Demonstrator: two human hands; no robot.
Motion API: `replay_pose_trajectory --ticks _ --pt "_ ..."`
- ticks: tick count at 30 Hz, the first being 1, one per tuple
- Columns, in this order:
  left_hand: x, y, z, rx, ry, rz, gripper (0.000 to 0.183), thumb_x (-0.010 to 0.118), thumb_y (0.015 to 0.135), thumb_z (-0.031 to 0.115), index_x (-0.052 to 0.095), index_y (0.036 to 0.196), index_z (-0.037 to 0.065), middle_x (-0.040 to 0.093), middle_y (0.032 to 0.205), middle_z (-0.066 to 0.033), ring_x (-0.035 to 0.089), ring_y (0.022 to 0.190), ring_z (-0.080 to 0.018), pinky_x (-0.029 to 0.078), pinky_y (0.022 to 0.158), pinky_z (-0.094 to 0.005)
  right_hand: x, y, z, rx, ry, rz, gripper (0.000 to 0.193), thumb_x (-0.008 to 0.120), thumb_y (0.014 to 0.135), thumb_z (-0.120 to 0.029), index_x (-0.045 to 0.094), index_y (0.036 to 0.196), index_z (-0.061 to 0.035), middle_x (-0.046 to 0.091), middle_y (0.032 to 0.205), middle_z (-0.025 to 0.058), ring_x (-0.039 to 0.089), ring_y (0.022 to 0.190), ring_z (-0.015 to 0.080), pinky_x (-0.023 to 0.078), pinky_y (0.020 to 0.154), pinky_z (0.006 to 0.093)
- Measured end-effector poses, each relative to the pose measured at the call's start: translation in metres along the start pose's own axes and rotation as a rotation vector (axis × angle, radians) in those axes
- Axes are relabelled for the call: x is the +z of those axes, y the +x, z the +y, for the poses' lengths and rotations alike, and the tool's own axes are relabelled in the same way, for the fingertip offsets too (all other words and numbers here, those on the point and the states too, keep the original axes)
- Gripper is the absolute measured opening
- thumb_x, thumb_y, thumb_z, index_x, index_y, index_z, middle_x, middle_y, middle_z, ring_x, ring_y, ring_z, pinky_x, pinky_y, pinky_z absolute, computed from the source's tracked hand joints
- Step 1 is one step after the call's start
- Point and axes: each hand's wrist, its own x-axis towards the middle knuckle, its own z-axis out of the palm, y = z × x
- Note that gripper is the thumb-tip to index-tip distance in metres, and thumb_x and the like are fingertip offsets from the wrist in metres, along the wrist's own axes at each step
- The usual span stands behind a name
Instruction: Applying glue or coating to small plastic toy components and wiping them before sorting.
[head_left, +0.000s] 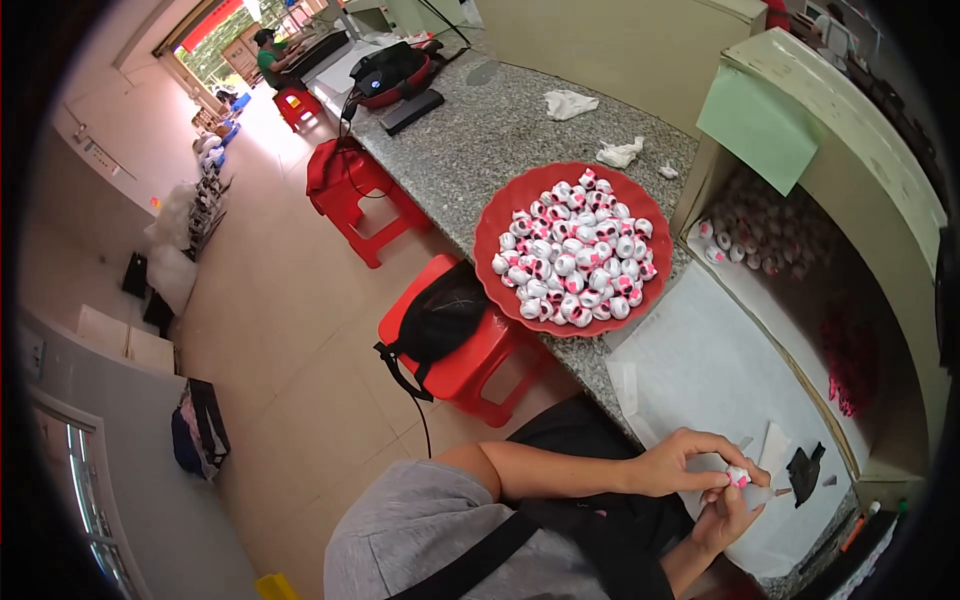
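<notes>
Fingertips of the left hand (672, 466) are pinched on a small white and pink ball (738, 477), I think because it is too tiny for a whole fist. The right hand (722, 522) curls up under it with bent fingers; I cannot tell if they grip. A pale thing with a thin brown tip shows there too, too small to name. Both hands are over a white sheet (690, 345), maybe laid down to keep the counter (480, 140) clean. At three o'clock from the ball lies a black scrap (803, 474), close enough to reach.

At eleven o'clock sits a red bowl (645, 195), full of white and pink balls (572, 255). Its wavy rim likely stops them rolling off. At twelve o'clock more balls (770, 225) are tucked inside a cubby (880, 230), perhaps to keep them out of the way. At ten o'clock a black bag (440, 315) rests on a red stool (470, 380), likely to keep it off the floor. Far off, past ten o'clock, a person in green (268, 62) sits.
</notes>
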Motion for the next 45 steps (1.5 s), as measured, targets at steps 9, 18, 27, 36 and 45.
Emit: replay_pose_trajectory --ticks 9,18,27,36,45 --pt "-0.001 0.002 0.01 -0.219 -0.364 -0.073 0.018 0.053 0.076 0.008 0.051 0.092 0.0 0.048 0.095 -0.0084 0.049 0.077 -0.013 0.041 0.068 -0.0247 0.002 -0.003 -0.007 0.044 -0.126 -0.035 0.031 0.058 0.066 -0.009 0.042 0.091 0.0006 0.045 0.063 0.0057 0.042 0.044 0.0107 0.035 0.04 0.0199" --pt "0.0 -0.003 0.0 -0.183 -0.247 0.014 0.021 0.052 0.076 0.007 0.048 0.095 -0.001 0.049 0.098 -0.0097 0.048 0.079 -0.0149 0.028 0.09 -0.0346 0.018 -0.003 -0.005 0.001 -0.033 0.04 0.025 0.053 0.063 0.002 0.043 0.086 0.0024 0.047 0.064 0.0098 0.044 0.045 0.0136 0.037 0.041 0.0216" --pt "-0.008 -0.002 0.0 0.011 -0.036 -0.004 0.019 0.051 0.075 0.002 0.049 0.093 0.002 0.051 0.092 -0.0124 0.049 0.084 -0.0182 0.019 0.095 -0.0395 0.015 0.0 -0.004 0.064 0.027 -0.072 0.023 0.052 0.063 0.004 0.045 0.086 0.0027 0.052 0.074 0.0154 0.049 0.05 0.0173 0.042 0.045 0.0241" --pt "-0.086 0.023 0.076 0.302 1.394 0.549 0.031 0.057 0.064 -0.002 0.051 0.094 0.001 0.044 0.098 -0.0107 0.044 0.089 -0.0225 0.032 0.081 -0.0323 -0.014 0.02 -0.007 0.086 -0.107 -0.052 0.041 0.046 0.067 0.006 0.039 0.107 0.0022 0.052 0.077 0.0121 0.044 0.049 0.0116 0.038 0.042 0.0207" --pt "-0.065 0.195 -0.014 0.286 1.752 0.081 0.017 0.058 0.066 0.013 0.058 0.082 0.007 0.053 0.079 -0.0091 0.047 0.079 -0.0249 0.038 0.067 -0.035 -0.032 0.007 -0.02 0.014 -0.075 -0.027 0.028 0.044 0.068 -0.008 0.029 0.092 -0.0028 0.037 0.094 0.0141 0.047 0.056 0.0166 0.039 0.036 0.0225"
